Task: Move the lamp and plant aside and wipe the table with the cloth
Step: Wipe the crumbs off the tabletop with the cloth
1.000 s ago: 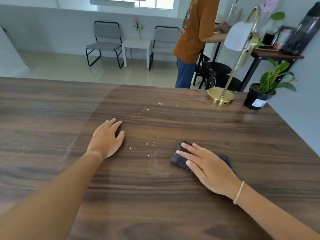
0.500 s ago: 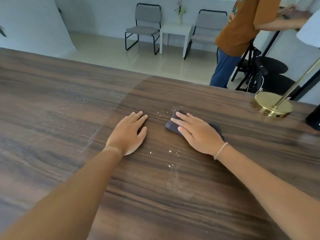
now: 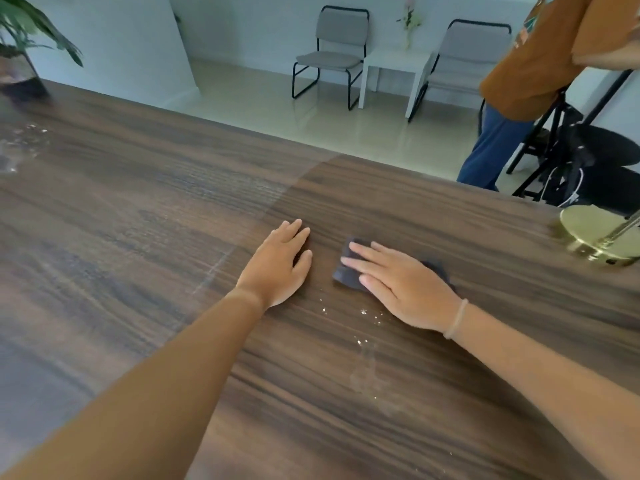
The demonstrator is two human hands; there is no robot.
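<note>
A dark grey cloth (image 3: 346,270) lies flat on the dark wooden table (image 3: 145,237), pressed down by my right hand (image 3: 401,289) with its fingers spread over it. Just left of it, my left hand (image 3: 278,265) rests palm down on the bare wood. Small white crumbs (image 3: 363,315) and a faint smear lie just in front of the cloth. The lamp's round brass base (image 3: 599,237) stands at the right edge of the table. A potted plant (image 3: 20,53) stands at the far left corner.
More crumbs (image 3: 24,140) lie near the plant at the far left. A person in an orange shirt (image 3: 540,57) stands beyond the table's far right edge beside black stools (image 3: 595,168). Two grey chairs (image 3: 332,53) and a small white table stand by the back wall.
My right hand slid the cloth away from me and to the left, up beside my left hand. The view swung left, so the lamp sits at the right edge.
</note>
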